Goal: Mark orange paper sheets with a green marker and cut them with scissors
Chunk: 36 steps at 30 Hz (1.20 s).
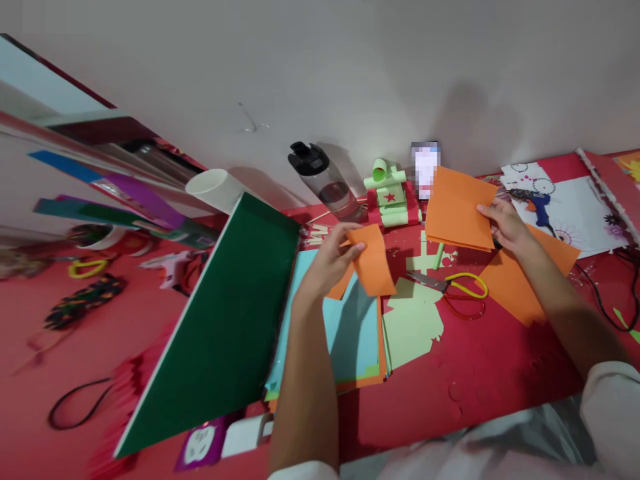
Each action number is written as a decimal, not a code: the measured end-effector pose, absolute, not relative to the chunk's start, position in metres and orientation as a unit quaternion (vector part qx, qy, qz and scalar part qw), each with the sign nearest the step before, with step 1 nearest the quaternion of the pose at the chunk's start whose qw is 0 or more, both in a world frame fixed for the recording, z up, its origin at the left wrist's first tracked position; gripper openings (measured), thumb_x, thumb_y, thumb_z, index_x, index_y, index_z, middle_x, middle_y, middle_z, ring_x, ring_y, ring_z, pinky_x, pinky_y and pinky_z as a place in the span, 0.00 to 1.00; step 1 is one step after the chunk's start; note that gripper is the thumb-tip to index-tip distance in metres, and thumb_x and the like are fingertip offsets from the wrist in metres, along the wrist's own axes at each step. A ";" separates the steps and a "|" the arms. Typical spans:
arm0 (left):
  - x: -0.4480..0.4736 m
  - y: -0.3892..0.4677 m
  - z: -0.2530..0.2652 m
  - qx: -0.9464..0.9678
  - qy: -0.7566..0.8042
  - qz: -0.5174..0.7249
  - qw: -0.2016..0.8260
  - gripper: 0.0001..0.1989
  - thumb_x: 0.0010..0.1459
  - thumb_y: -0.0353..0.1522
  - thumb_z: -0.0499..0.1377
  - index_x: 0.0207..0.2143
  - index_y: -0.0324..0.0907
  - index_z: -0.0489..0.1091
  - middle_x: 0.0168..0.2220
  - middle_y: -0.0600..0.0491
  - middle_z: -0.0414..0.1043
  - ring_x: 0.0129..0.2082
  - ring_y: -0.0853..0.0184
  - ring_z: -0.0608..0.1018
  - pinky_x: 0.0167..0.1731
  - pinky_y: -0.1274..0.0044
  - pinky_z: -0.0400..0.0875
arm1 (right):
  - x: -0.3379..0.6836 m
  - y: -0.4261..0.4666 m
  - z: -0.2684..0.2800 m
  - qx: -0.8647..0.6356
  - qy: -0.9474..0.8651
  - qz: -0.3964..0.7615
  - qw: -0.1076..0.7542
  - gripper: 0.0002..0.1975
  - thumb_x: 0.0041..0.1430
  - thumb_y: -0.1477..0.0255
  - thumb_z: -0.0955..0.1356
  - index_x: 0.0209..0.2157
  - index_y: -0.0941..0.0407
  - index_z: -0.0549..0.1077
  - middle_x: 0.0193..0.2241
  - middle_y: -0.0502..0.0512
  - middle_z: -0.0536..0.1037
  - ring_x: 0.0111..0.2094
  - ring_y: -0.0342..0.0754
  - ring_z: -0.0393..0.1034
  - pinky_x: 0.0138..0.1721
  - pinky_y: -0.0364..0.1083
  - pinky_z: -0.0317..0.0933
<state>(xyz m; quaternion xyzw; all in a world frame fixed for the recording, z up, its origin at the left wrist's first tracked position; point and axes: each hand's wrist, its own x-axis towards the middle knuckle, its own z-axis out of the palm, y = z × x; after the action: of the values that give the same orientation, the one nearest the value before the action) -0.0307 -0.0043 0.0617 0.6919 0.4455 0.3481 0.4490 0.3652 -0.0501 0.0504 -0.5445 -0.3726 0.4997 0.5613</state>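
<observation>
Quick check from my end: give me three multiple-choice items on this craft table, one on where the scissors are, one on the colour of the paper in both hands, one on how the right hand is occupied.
1. The scissors lie:
A. on the red table, between the hands
B. inside the white cup
C. on the dark green board

2. The paper in both hands is:
A. blue
B. orange
C. purple

3. The right hand is:
A. empty
B. flat on the table
C. gripping a sheet

Answers: 1 A, they rest below the paper tank. 2 B, the left hand pinches a small orange piece. 3 C, fingers clasp the large orange sheet.
</observation>
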 end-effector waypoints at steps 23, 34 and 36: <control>-0.055 0.013 0.020 0.745 0.618 0.228 0.106 0.18 0.64 0.36 0.59 0.55 0.42 0.74 0.55 0.39 0.77 0.54 0.49 0.78 0.54 0.63 0.71 | 0.351 -0.065 0.066 -0.550 -0.531 0.532 0.364 0.17 0.51 0.64 0.80 0.41 0.55 0.80 0.26 0.51 0.79 0.20 0.42 0.66 0.16 0.41 0.58; -0.013 0.000 0.036 0.845 0.431 0.104 0.298 0.16 0.67 0.42 0.54 0.44 0.44 0.77 0.39 0.48 0.82 0.37 0.58 0.80 0.39 0.70 0.73 | 0.354 -0.070 0.074 -0.587 -0.583 0.546 0.131 0.16 0.58 0.73 0.75 0.46 0.55 0.70 0.32 0.51 0.80 0.25 0.46 0.77 0.22 0.42 0.72; -0.009 -0.007 0.054 0.851 0.395 0.084 0.336 0.18 0.68 0.45 0.54 0.45 0.44 0.78 0.41 0.49 0.83 0.38 0.59 0.81 0.39 0.71 0.74 | 0.354 -0.071 0.077 -0.584 -0.599 0.541 0.083 0.15 0.59 0.73 0.73 0.46 0.54 0.68 0.32 0.50 0.79 0.27 0.45 0.77 0.24 0.42 0.74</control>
<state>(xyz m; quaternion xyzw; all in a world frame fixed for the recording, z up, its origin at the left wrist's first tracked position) -0.0095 -0.0072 0.0542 0.8510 0.3948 0.0835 0.3361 0.3542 -0.0711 0.0774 -0.5840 -0.5994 0.5410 0.0831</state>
